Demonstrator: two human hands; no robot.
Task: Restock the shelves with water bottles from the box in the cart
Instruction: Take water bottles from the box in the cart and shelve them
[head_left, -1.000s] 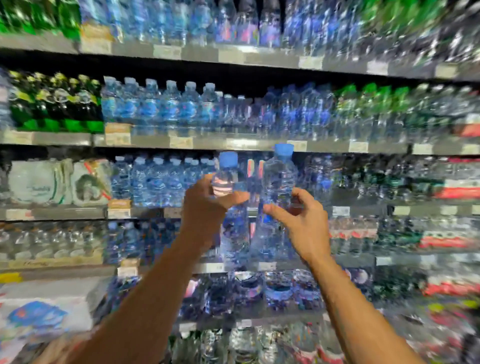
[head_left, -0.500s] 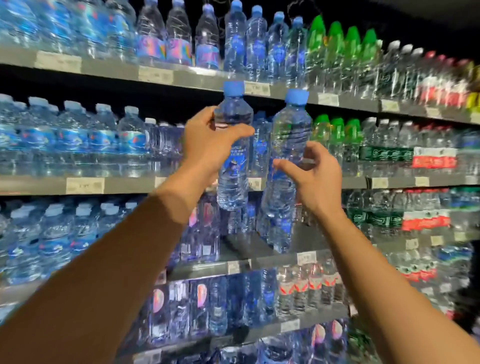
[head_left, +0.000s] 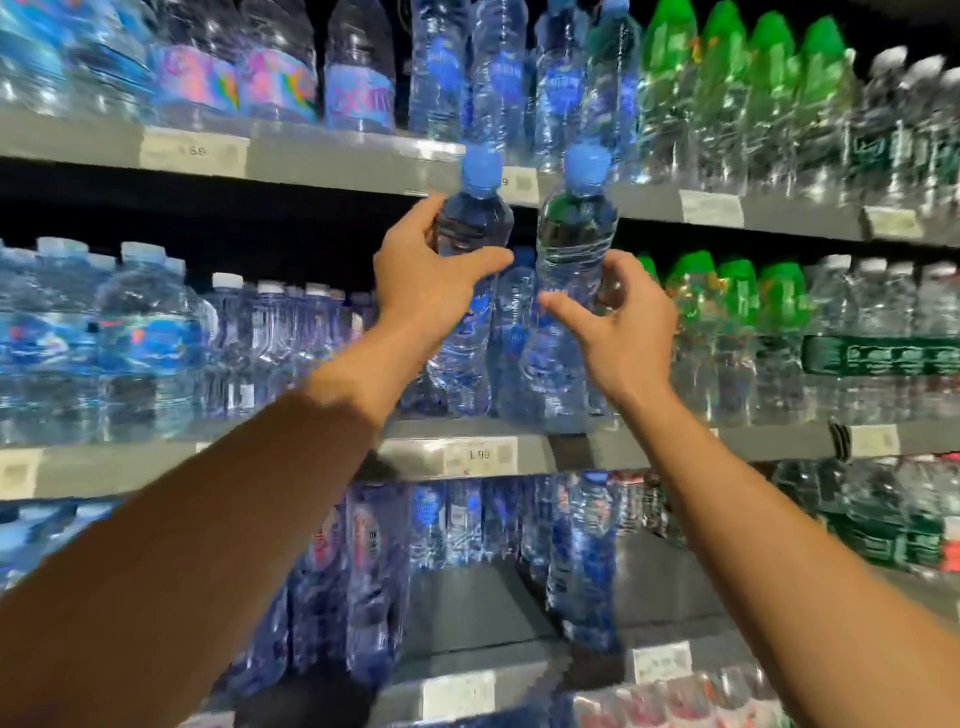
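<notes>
Left hand (head_left: 426, 280) is gripping a blue-capped water bottle (head_left: 470, 291) around its upper body, thumb across the front, fingers curled behind. Bottle is upright, its base hanging just over the middle shelf (head_left: 519, 452), in front of a dark gap in the row; cannot tell if the base is touching down. Right hand (head_left: 618, 327) is clamping a second bottle (head_left: 569, 291) the same way, thumb pointing left, fingers wrapped round the right side. This one is tilting slightly, base at the shelf's front lip. The two bottles are close side by side, caps (head_left: 482, 165) level with the edge of the shelf above.

Judgement: the step is sliding both into the gap behind the price tag (head_left: 480, 456). To do it well, keep them vertical, set the bases flat on the shelf first, then push back evenly. Mind the caps under the upper shelf edge, and the green-capped bottles (head_left: 727, 322) just to the right; a nudge could topple neighbours. Let go only once each is standing.
</notes>
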